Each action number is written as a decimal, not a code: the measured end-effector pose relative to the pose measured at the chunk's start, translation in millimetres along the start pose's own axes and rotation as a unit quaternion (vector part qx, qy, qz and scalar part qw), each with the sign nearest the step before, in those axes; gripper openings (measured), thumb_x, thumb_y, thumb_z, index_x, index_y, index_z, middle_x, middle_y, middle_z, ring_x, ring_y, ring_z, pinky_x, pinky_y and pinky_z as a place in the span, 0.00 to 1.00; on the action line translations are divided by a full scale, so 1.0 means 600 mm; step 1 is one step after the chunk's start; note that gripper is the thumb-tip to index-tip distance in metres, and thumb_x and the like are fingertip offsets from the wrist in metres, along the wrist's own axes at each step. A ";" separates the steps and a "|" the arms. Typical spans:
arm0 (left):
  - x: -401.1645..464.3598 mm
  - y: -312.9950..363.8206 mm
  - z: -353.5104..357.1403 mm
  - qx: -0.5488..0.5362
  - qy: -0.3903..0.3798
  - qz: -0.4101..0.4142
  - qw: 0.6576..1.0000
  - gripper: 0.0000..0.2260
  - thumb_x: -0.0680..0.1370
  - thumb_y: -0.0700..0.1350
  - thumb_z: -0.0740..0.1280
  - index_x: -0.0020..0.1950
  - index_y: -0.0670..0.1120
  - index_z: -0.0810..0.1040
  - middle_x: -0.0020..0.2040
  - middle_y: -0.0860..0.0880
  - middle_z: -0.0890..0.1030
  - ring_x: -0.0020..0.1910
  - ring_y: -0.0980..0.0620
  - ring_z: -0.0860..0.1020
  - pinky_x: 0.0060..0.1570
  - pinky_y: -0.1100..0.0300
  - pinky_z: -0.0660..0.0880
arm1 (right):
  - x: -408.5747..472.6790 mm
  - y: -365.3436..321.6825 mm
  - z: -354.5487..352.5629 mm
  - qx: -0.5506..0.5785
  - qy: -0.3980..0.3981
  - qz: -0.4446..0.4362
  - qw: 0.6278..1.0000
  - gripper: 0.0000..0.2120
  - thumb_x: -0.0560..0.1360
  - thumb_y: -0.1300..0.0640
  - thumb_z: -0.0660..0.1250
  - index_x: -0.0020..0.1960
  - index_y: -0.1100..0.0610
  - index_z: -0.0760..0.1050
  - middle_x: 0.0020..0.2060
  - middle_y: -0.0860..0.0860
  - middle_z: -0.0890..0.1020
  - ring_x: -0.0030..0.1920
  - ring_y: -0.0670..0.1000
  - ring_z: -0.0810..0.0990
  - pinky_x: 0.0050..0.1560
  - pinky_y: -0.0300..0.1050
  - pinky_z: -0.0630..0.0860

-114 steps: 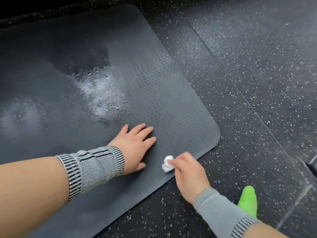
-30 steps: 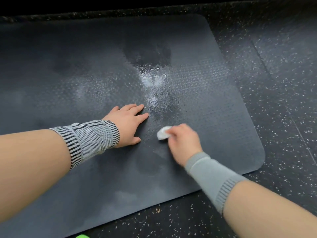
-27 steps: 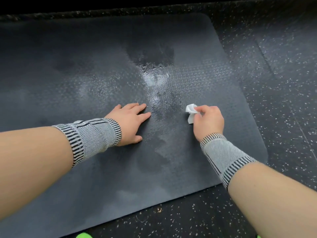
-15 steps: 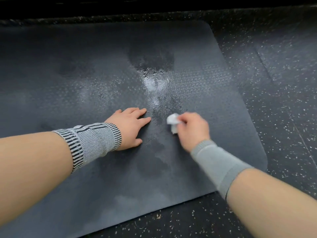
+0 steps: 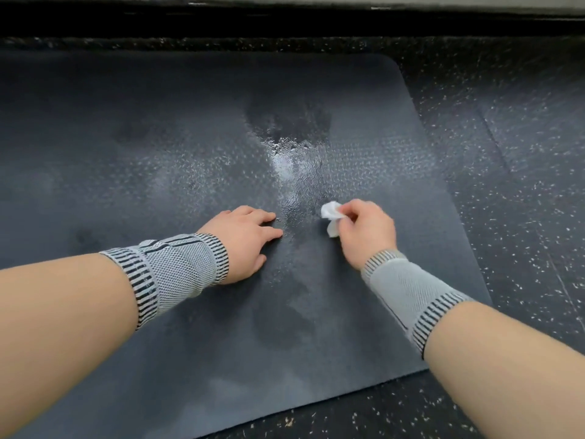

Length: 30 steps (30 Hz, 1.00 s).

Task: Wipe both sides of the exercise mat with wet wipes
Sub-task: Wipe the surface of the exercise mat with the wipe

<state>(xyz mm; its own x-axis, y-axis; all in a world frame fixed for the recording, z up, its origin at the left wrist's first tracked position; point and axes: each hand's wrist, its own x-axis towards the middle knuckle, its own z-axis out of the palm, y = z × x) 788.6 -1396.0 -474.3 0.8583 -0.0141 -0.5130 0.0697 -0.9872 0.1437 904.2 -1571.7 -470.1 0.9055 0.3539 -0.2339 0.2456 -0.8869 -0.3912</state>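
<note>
Mat (image 5: 190, 137) left end cut off

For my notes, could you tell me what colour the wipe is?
White wipe; head view.

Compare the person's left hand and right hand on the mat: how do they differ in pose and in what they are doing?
The left hand lies flat, fingers straight, on the exercise mat; the right hand is curled. The left hand holds nothing; the right hand pinches a crumpled white wet wipe. Both wear grey knitted wrist supports.
</note>
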 end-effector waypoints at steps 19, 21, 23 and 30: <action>0.047 -0.050 -0.020 -0.029 0.051 -0.076 0.995 0.35 0.77 0.59 0.67 0.79 0.51 0.57 0.80 0.48 0.51 0.78 0.46 0.52 0.75 0.48 0.59 | 0.079 0.008 -0.001 0.010 0.067 0.119 0.991 0.15 0.77 0.61 0.59 0.60 0.51 0.78 0.57 0.54 0.77 0.56 0.56 0.76 0.51 0.39 0.67; 0.055 -0.053 -0.018 -0.020 0.032 -0.083 0.996 0.37 0.77 0.60 0.66 0.80 0.51 0.54 0.81 0.49 0.50 0.79 0.46 0.51 0.75 0.47 0.59 | 0.048 -0.012 0.028 -0.014 0.049 0.087 0.995 0.16 0.78 0.62 0.58 0.60 0.49 0.77 0.54 0.53 0.74 0.53 0.56 0.76 0.47 0.39 0.64; 0.057 -0.054 -0.016 -0.018 0.031 -0.081 0.996 0.37 0.77 0.61 0.66 0.80 0.51 0.53 0.81 0.48 0.50 0.79 0.46 0.50 0.75 0.49 0.57 | 0.004 -0.033 0.056 -0.045 0.002 -0.006 0.999 0.15 0.77 0.62 0.58 0.58 0.49 0.77 0.51 0.51 0.72 0.51 0.55 0.75 0.47 0.40 0.64; 0.053 -0.053 -0.018 -0.024 0.031 -0.085 0.996 0.37 0.77 0.61 0.65 0.80 0.53 0.52 0.81 0.50 0.50 0.79 0.47 0.50 0.76 0.52 0.56 | 0.070 -0.009 0.010 -0.041 -0.007 -0.064 0.997 0.14 0.77 0.56 0.61 0.58 0.51 0.80 0.54 0.55 0.79 0.57 0.57 0.76 0.58 0.45 0.67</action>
<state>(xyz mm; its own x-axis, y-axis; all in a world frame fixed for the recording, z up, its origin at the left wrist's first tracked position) 818.8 -1363.5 -486.1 0.8613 0.1631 -0.4811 0.2391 -0.9658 0.1005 938.8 -1550.4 -483.0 0.8603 0.4695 -0.1986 0.3874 -0.8553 -0.3441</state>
